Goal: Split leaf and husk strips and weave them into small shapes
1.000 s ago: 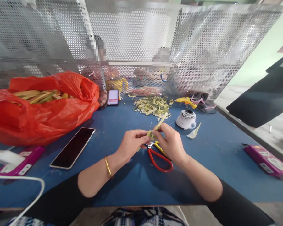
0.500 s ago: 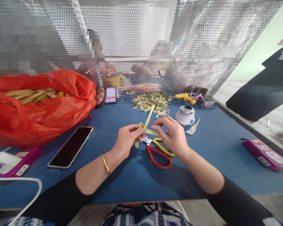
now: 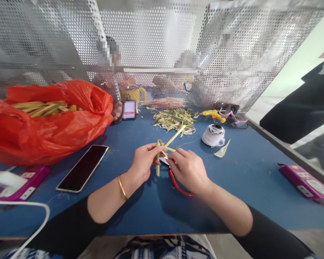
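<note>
My left hand [image 3: 143,162], wearing a gold bangle, pinches several pale green plant strips [image 3: 175,137] where they cross. A small loop stands up above the pinch, one strip slants away to the upper right, and a short end hangs below. My right hand [image 3: 190,172] has its fingers closed on the end of another strip, just right of the left fingertips. Beneath it, scissors [image 3: 176,184] lie on the blue table; the red handle shows, while the yellow handle is hidden by the hand. A thin white thread runs from near the strips to a spool [image 3: 213,135].
A red plastic bag [image 3: 78,133] of plant strips sits left, beside a phone [image 3: 82,168]. Purple power strips [image 3: 304,181] lie at both sides. Behind are a trimmings pile [image 3: 172,120], a yellow glue gun [image 3: 214,115] and a perforated metal partition [image 3: 148,36]. A white pointed piece [image 3: 223,149] lies right.
My right hand has moved left and down, closing on a strip end and covering the scissors' yellow handle. The long strip now slants further right. My left hand keeps its pinch.
</note>
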Action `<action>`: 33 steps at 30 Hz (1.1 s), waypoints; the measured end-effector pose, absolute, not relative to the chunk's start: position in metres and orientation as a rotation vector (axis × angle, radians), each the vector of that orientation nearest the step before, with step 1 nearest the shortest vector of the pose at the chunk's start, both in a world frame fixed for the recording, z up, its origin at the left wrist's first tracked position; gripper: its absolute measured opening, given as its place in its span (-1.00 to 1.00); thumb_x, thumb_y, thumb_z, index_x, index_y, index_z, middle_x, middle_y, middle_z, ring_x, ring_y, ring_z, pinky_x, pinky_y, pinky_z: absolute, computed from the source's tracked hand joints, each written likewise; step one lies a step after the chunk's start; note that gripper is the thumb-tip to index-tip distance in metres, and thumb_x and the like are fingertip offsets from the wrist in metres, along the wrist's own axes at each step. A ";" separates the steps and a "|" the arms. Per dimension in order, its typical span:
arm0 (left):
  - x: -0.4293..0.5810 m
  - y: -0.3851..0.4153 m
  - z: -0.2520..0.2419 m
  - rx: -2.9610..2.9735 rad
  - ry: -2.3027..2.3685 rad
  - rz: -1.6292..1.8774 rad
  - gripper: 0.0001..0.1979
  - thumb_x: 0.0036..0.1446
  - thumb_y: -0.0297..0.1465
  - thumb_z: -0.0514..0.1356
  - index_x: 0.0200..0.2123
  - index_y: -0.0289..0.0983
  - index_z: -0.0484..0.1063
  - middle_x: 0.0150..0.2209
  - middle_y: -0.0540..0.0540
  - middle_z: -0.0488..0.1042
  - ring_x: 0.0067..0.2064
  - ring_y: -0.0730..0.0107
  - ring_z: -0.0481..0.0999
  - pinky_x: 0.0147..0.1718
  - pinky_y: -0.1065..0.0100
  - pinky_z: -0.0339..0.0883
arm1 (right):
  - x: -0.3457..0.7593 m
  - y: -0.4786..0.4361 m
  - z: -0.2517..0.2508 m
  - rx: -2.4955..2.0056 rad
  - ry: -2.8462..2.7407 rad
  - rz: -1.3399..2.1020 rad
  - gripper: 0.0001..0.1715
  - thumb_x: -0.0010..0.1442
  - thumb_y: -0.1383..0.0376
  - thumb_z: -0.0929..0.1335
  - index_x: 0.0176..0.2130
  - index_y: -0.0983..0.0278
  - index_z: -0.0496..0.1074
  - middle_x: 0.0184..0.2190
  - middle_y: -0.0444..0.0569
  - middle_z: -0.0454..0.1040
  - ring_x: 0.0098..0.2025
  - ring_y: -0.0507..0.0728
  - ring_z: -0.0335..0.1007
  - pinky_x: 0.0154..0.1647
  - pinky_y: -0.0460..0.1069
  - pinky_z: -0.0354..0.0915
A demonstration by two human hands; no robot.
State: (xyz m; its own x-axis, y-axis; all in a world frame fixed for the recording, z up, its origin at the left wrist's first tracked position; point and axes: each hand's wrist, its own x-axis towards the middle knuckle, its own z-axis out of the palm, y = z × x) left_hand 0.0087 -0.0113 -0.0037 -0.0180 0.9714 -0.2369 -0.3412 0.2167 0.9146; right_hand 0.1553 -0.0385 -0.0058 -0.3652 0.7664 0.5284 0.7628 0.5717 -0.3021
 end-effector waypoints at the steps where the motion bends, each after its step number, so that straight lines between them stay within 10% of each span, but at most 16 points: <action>1: 0.008 -0.011 -0.003 0.763 1.093 1.240 -0.79 -0.23 -0.40 0.38 -0.44 -0.38 0.58 -0.54 -0.10 0.54 -0.56 0.54 0.42 -0.73 0.58 0.09 | 0.154 -0.038 -0.007 -1.252 -2.050 0.318 -0.67 0.28 0.22 0.24 -0.40 0.29 0.47 -0.50 -0.05 0.43 -0.45 0.05 0.28 -0.39 -0.04 0.10; 7: 0.006 -0.009 -0.003 0.811 1.047 1.275 -0.71 -0.24 -0.34 0.40 -0.37 -0.35 0.60 -0.48 -0.14 0.57 -0.51 0.48 0.45 -0.71 0.55 0.09 | 0.153 -0.024 -0.010 -1.164 -1.029 1.357 -0.56 -0.06 -0.04 0.45 -0.39 0.29 0.47 -0.47 -0.11 0.46 -0.47 0.02 0.34 -0.41 -0.06 0.26; 11: 0.008 -0.012 -0.004 0.840 1.073 1.220 -0.75 -0.23 -0.35 0.40 -0.41 -0.35 0.59 -0.46 -0.16 0.58 -0.48 0.45 0.49 -0.71 0.56 0.12 | 0.155 -0.021 -0.009 -1.026 -0.718 1.312 -0.58 -0.23 0.10 0.54 -0.39 0.28 0.49 -0.54 -0.19 0.40 -0.53 -0.06 0.29 -0.49 -0.13 0.22; 20: 0.009 -0.009 -0.007 0.818 1.100 1.202 -0.75 -0.22 -0.39 0.40 -0.40 -0.35 0.50 -0.50 -0.10 0.56 -0.52 0.47 0.48 -0.74 0.57 0.13 | 0.161 -0.029 -0.004 -0.935 -1.518 0.618 -0.89 0.11 0.25 0.40 -0.39 0.19 0.57 -0.37 -0.05 0.51 -0.27 0.11 0.42 -0.18 0.03 0.33; 33: 0.012 -0.017 -0.003 0.989 1.116 1.127 -0.82 -0.17 -0.38 0.38 -0.46 -0.33 0.50 -0.56 -0.06 0.56 -0.54 0.45 0.50 -0.63 0.53 0.24 | 0.165 -0.032 0.003 -1.010 -1.715 0.735 -0.65 0.28 0.09 0.24 -0.40 0.24 0.42 -0.24 -0.02 0.57 -0.21 0.10 0.45 -0.14 -0.01 0.31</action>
